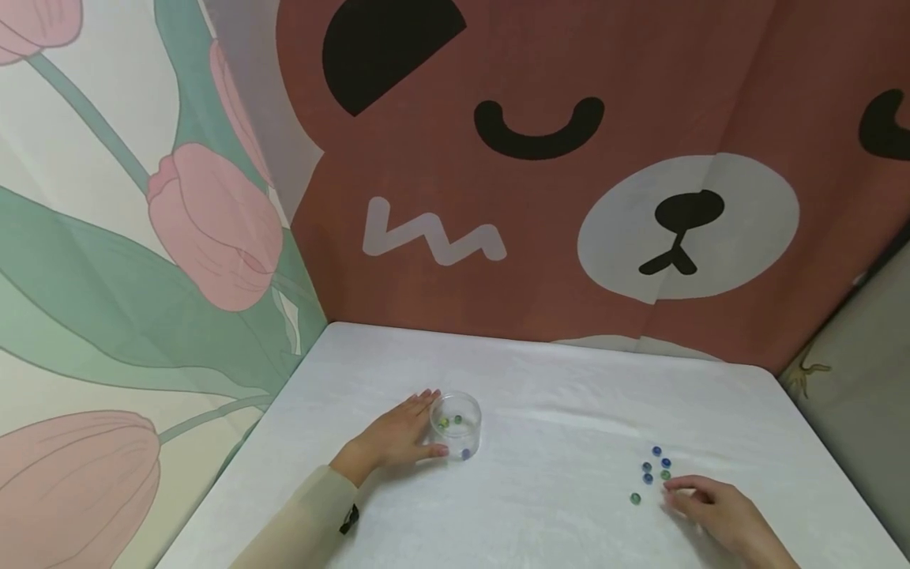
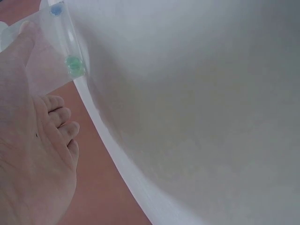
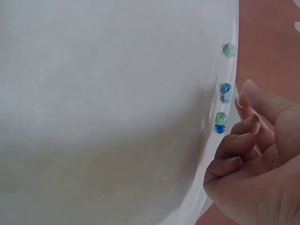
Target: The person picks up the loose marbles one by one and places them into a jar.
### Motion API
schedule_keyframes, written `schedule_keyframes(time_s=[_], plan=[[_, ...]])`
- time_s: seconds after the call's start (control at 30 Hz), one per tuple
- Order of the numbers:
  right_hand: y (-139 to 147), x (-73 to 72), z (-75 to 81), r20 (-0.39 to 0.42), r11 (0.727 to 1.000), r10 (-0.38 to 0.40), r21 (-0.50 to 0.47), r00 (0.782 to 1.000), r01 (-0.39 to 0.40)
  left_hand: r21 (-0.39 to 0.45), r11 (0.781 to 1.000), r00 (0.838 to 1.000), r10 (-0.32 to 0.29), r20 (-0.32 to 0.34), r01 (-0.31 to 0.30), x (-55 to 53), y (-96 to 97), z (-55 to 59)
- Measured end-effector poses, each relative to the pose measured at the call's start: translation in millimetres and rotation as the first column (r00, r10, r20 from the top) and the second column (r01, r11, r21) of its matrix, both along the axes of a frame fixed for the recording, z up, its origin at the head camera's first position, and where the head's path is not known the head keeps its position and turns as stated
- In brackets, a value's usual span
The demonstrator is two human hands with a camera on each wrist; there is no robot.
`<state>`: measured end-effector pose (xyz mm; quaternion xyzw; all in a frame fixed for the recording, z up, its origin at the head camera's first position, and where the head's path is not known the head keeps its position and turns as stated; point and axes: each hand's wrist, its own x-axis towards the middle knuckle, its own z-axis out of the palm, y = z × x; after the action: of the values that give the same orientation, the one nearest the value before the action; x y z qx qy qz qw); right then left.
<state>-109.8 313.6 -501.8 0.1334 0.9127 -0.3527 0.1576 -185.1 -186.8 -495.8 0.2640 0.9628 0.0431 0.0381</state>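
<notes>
On the left half of the table, my left hand [image 1: 398, 435] holds the side of a clear round cup [image 1: 475, 427], thumb at the front and fingers along the back. Inside it lie green marbles [image 1: 458, 420] and a blue marble [image 1: 465, 454]. The left wrist view shows my thumb against the cup wall [image 2: 47, 65]. At the right, my right hand [image 1: 721, 514] pinches a small orange-looking marble [image 3: 242, 101] between thumb and index finger, the other fingers curled. Loose blue marbles [image 1: 647, 468] and green marbles [image 1: 636, 499] lie beside its fingertips.
A white cloth [image 1: 540, 490] covers the table. Behind it hangs a brown curtain [image 1: 540, 276] with a bear face, and a tulip-print curtain [image 1: 213, 229] runs along the left side.
</notes>
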Motion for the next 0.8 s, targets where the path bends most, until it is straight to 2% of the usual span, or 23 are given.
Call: schedule_keyframes(time_s=[0.17, 0.53, 0.8], plan=[[-8, 3.5, 9.5, -0.037, 1.0, 0.024, 0.001, 0.999, -0.024, 0.016, 1.0, 1.0, 0.0, 0.005, 0.0, 0.0, 0.9, 0.0], [-23, 6.9, 20.9, -0.052, 0.999, 0.028, -0.032, 0.998, -0.029, 0.011, 1.0, 1.0, 0.003, -0.004, -0.003, -1.1, -0.4, -4.4], [-37, 8.5, 27.4, -0.124, 0.998, 0.05, -0.039, 0.991, -0.055, 0.01, 1.0, 1.0, 0.009, 0.007, -0.009, -1.3, -0.2, -4.4]])
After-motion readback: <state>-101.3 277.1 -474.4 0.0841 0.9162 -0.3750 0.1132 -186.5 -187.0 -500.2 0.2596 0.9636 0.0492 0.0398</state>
